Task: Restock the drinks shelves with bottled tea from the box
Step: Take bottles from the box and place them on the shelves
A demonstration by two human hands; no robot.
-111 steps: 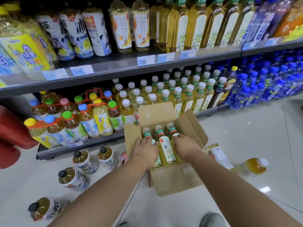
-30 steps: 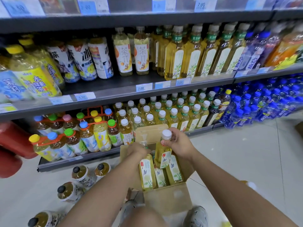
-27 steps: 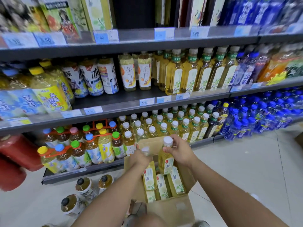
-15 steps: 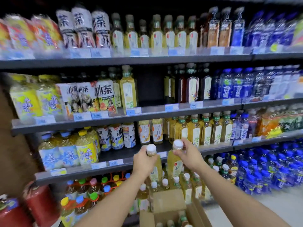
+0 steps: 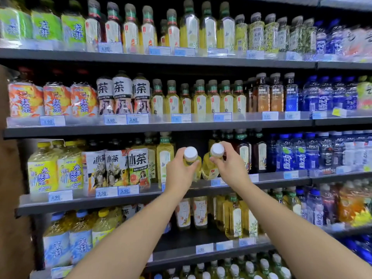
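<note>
My left hand (image 5: 179, 174) grips a yellow tea bottle with a white cap (image 5: 190, 153) by its neck. My right hand (image 5: 229, 168) grips a second white-capped tea bottle (image 5: 211, 166) the same way. Both bottles are upright and side by side, held just in front of a dark gap in the row on the third shelf (image 5: 281, 179) from the top. To the left of the gap stands a matching yellow tea bottle (image 5: 165, 158); to its right stand dark tea bottles (image 5: 242, 152). The box is out of view.
Shelves above and below are packed with bottles: iced tea packs (image 5: 116, 166) to the left, blue water bottles (image 5: 298, 154) to the right, more tea bottles (image 5: 201, 99) on the shelf above. Price tags (image 5: 106, 191) line the shelf edges. A brown surface (image 5: 10, 198) borders the left.
Both hands lifted a bottle each out of the box on the floor and rose to the third shelf. My view swung up from the floor; the box dropped out of sight.
</note>
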